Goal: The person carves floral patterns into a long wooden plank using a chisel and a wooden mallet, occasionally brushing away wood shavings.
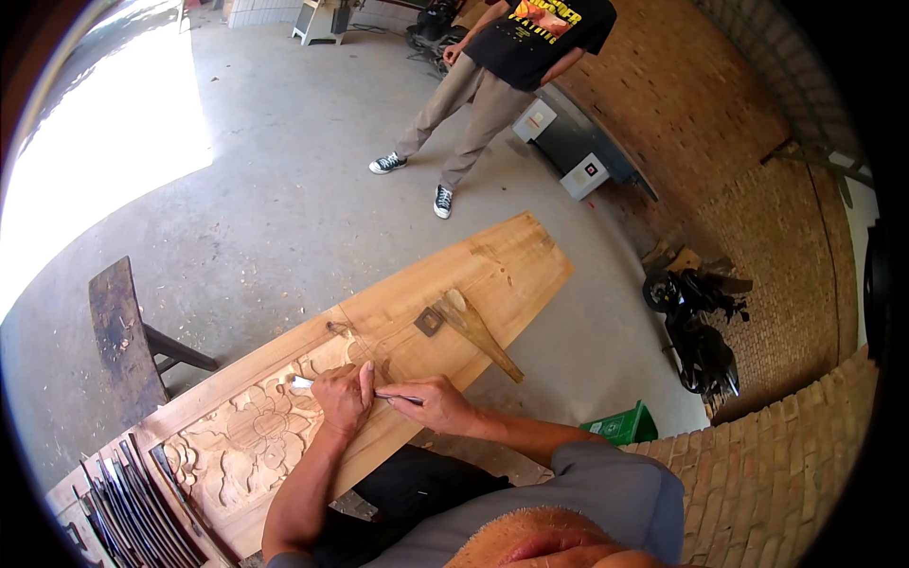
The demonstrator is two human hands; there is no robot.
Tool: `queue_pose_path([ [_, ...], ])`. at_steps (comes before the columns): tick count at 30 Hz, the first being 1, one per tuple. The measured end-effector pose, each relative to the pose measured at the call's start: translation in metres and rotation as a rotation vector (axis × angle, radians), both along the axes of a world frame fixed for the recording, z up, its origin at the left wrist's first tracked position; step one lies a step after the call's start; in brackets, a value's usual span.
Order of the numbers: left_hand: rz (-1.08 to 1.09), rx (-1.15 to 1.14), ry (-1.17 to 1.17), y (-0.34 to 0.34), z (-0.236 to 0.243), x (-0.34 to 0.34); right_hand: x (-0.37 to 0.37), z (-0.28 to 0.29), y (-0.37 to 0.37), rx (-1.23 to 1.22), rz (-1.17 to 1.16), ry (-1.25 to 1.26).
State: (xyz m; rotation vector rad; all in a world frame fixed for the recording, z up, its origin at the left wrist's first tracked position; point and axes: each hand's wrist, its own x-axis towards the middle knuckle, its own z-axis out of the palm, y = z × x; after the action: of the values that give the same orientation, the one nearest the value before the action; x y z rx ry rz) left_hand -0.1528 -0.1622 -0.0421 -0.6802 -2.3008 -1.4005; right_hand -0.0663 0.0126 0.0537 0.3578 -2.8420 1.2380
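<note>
A long wooden board [488,248] lies at a slant in front of me, with flower and leaf shapes carved in relief [260,426] on its left half. My left hand [344,398] is closed round the shaft of a carving chisel [386,396], its thumb raised along it. The shiny blade end points left, over the carving's upper right part. My right hand [434,403] is closed on the chisel's rear end, at the board's near edge. Right of my hands, a wooden-handled tool [481,338] with a dark square metal head rests on the plain wood.
Several carving chisels [142,511] lie side by side at the board's left end. Beyond it stands a dark wooden bench [123,331]. A person [492,85] stands on the far floor. On the right are a black motorcycle [699,331], a green bin [627,424] and brick walls.
</note>
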Motion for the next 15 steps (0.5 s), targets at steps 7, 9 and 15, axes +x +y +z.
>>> queue_pose_path([
  [7,0.001,0.003,0.006,0.0007,-0.0027,0.0,0.0006,0.0058,-0.0033,0.024,-0.017,-0.057],
  [9,0.003,-0.004,0.011,0.0018,-0.0046,-0.0013,-0.0001,0.0034,-0.002,0.021,-0.015,-0.044],
  [15,0.008,-0.005,0.015,0.0024,-0.0044,-0.0054,-0.0034,0.0056,-0.0022,0.02,-0.015,-0.053],
])
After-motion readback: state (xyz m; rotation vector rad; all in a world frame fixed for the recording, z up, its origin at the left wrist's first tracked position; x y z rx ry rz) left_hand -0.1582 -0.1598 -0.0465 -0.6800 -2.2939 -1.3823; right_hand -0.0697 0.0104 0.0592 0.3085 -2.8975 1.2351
